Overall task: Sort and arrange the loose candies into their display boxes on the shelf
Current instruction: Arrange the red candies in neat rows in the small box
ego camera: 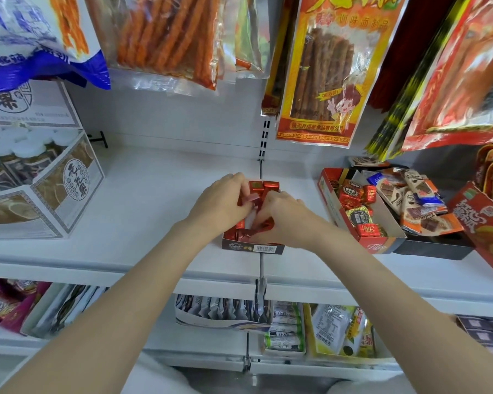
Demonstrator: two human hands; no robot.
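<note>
Both my forearms reach in | left hand (225, 201) and right hand (282, 217) curl on red candies (264, 186) | inside small display box (254, 247), mid-shelf (154, 194) | mixed-candy box (362, 211) right.

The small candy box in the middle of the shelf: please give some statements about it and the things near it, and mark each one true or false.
1. Both hands, the left hand and the right hand, are in the small candy box. True.
2. The small candy box holds blue candies. False: red-wrapped candies.
3. The red box stands to the right of the small candy box. True.
4. The red box is empty. False: it holds red and gold wrapped candies.
5. Snack bags hang above the shelf. True.
</note>
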